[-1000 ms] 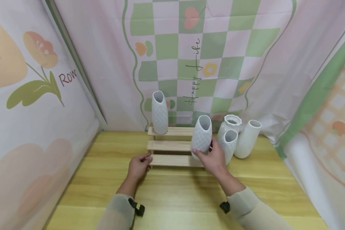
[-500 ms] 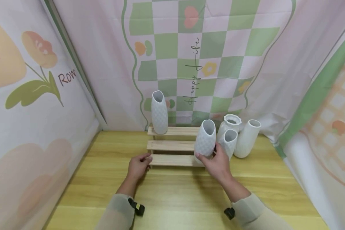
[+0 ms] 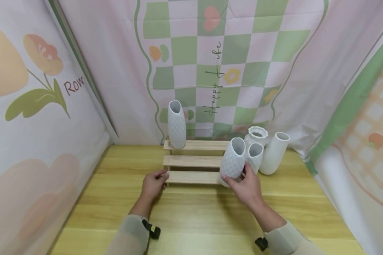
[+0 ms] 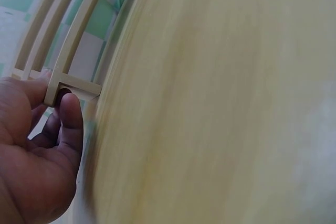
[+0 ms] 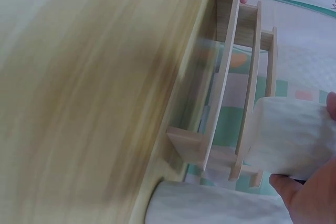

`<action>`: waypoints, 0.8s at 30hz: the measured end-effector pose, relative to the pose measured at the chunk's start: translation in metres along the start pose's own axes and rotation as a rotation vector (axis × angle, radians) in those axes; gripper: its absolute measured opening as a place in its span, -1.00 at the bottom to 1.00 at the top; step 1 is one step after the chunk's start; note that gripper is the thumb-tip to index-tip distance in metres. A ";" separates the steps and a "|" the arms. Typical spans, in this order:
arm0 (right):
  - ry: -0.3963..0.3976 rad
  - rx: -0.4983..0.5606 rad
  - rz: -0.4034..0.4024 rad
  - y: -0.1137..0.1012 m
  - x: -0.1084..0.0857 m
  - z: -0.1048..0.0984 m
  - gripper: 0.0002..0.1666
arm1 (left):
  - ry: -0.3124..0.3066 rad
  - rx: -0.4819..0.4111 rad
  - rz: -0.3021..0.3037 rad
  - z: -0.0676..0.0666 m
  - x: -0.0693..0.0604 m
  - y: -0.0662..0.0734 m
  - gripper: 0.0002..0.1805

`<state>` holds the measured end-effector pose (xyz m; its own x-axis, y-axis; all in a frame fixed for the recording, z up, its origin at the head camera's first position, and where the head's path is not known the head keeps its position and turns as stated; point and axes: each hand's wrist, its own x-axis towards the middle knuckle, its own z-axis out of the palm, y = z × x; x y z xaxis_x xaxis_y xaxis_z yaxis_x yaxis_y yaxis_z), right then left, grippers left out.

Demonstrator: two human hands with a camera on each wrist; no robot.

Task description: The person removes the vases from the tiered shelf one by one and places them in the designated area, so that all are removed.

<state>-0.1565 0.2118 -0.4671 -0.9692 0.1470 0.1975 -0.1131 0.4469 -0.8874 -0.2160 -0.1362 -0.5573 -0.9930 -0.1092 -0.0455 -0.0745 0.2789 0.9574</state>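
I'm watching the right hand (image 3: 249, 186) gripping a textured white vase (image 3: 232, 163), easing it toward half past four since a second ago; it's leaning at the three o'clock end of the wooden rack (image 3: 193, 177). The left hand (image 3: 153, 185) is still pinching the eight o'clock corner.

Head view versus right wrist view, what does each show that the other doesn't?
Only the head view shows the "Happy Life" lettering, a ruffled vase rim and both sleeves. Only the right wrist view clearly shows the right end panel of the wooden stand, mostly hidden in the other. Both share that stand, the table, the right hand gripping a white vase, and some of the left hand.
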 end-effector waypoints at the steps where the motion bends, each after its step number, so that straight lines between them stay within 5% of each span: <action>1: 0.000 -0.004 0.004 0.001 -0.001 -0.001 0.02 | -0.001 0.000 -0.003 0.000 0.000 0.000 -0.64; 24: 0.017 -0.037 0.048 0.014 -0.025 -0.023 0.10 | -0.009 0.014 -0.015 0.000 0.000 -0.001 -0.63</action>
<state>-0.1292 0.2346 -0.4749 -0.9694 0.1841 0.1624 -0.0580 0.4712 -0.8801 -0.2158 -0.1367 -0.5581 -0.9925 -0.1052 -0.0623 -0.0906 0.2904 0.9526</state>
